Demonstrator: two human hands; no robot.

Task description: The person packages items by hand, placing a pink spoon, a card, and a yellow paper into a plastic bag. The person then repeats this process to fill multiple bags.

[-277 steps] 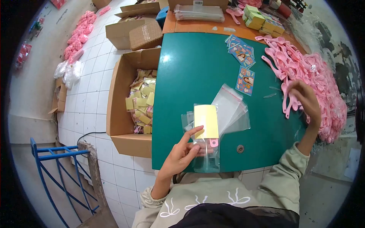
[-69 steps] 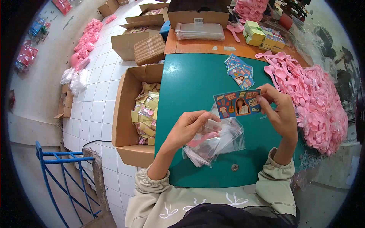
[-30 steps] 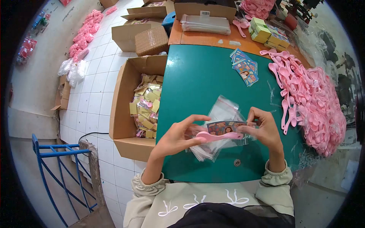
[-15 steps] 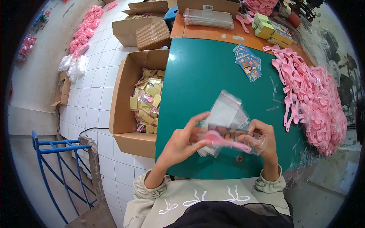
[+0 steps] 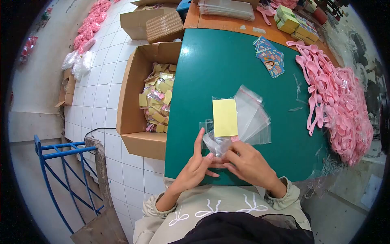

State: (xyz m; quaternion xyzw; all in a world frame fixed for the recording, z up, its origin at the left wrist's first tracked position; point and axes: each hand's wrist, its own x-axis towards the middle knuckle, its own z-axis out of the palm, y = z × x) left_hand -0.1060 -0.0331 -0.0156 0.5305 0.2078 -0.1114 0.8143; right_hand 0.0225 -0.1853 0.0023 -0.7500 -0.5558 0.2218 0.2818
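Observation:
A clear plastic bag [image 5: 219,147] with a yellow card [image 5: 225,118] in it lies in front of me, over a fanned stack of clear bags [image 5: 251,114]. A small pink piece [image 5: 235,138] shows below the card; the rest of it is hidden. My right hand [image 5: 252,164] is closed, pinching the bag's near end. My left hand [image 5: 196,168] has its index finger stretched out, while its thumb and lower fingers are on the bag's near left edge.
Right of the green table [image 5: 203,61] is a heap of pink spoons [image 5: 343,110]. Blue printed cards [image 5: 270,59] lie toward the back. A cardboard box [image 5: 142,144] at the left holds packed bags with yellow cards [image 5: 162,87]. A blue metal rack [image 5: 61,148] stands lower left.
The bag has turned over and come down: the pink spoon faced up before, now the yellow card does. My right hand has moved left and down to the bag's near end.

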